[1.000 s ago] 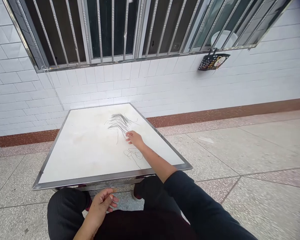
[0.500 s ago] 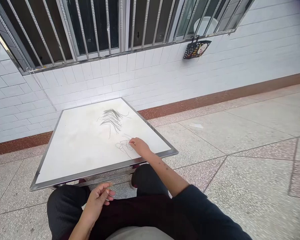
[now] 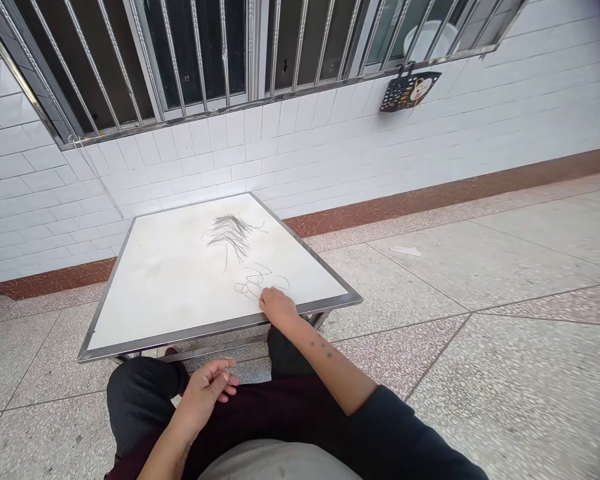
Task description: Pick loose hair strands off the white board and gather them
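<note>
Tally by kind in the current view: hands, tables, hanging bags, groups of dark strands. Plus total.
Hands: 2 (left hand, right hand)
Table: 1
Hanging bag: 1
Strand groups: 2 (dense pile, loose tangle; single strands too fine to count)
Total: 6

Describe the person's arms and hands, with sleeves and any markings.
The left hand and right hand are bare, with no gloves or watch in sight. A dark navy sleeve stops short of the right forearm, which is bare and has a few small spots. The left forearm is uncovered as far as it shows.
</note>
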Motion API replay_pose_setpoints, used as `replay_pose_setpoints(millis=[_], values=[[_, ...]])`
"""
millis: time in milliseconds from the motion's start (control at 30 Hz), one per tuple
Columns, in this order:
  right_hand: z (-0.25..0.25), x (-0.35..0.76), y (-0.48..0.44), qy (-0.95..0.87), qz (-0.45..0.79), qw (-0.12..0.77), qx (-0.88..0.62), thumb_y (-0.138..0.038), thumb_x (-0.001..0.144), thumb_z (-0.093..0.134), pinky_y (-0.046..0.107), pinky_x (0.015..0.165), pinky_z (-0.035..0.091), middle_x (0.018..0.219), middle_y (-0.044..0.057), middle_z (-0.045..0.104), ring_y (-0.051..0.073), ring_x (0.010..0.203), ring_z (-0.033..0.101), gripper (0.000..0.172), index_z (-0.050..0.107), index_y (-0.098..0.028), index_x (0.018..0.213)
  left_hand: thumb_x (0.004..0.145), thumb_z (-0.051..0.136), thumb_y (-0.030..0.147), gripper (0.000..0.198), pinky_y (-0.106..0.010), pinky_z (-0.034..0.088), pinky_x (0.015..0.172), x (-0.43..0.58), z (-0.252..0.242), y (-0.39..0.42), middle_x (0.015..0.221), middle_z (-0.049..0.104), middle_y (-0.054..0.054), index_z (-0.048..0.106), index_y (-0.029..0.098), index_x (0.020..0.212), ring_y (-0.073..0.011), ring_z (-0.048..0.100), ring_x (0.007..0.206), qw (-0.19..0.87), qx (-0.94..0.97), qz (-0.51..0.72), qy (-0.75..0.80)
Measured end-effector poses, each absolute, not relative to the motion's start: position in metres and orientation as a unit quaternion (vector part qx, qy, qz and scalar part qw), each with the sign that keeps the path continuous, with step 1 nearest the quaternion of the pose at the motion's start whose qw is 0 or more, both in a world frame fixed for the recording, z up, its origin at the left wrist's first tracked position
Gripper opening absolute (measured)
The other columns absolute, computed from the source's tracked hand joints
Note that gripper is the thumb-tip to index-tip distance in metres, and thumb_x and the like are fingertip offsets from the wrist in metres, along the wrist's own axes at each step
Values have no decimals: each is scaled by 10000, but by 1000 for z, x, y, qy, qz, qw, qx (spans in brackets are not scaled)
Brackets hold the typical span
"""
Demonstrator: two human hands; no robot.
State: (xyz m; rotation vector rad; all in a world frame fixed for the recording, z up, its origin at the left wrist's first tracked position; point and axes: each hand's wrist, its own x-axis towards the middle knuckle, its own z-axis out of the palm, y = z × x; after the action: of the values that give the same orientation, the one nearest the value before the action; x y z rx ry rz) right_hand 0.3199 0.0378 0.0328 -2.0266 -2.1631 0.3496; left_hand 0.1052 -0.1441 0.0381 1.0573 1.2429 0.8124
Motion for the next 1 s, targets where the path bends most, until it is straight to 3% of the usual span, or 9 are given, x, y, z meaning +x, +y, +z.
replay_pose_setpoints(millis=[333, 467, 633, 1000], values=[[43, 318, 51, -725, 157, 10, -670, -132, 824, 554, 310, 711, 408, 1006, 168, 628, 270, 960, 609, 126, 613, -113, 934, 766, 631, 575, 551, -291, 470, 681, 96, 35, -151, 937, 719, -111, 647, 161, 1129, -182, 654, 789, 611, 449, 379, 531], [48, 317, 48, -729, 157, 55, -665, -157, 842, 528, 292, 675, 383, 973, 143, 621, 241, 893, 604, 113, 576, -135, 942, 770, 629, 572, 552, -287, 470, 686, 93, 34, -151, 944, 716, -111, 641, 158, 1135, -179, 654, 797, 618, 450, 378, 523], [51, 310, 44, -743, 174, 135, -632, -174, 876, 474, 242, 626, 349, 891, 42, 626, 153, 733, 565, 112, 519, -192, 977, 728, 673, 574, 589, -277, 463, 677, 90, 37, -146, 950, 711, -114, 636, 149, 1135, -176, 649, 787, 608, 423, 406, 535], [25, 290, 63, -730, 255, 227, -593, -164, 863, 447, 252, 689, 395, 958, 55, 638, 173, 844, 584, 265, 588, -171, 1087, 691, 720, 529, 544, -287, 463, 676, 89, 42, -144, 949, 698, -97, 659, 179, 1104, -196, 639, 812, 589, 398, 439, 549]])
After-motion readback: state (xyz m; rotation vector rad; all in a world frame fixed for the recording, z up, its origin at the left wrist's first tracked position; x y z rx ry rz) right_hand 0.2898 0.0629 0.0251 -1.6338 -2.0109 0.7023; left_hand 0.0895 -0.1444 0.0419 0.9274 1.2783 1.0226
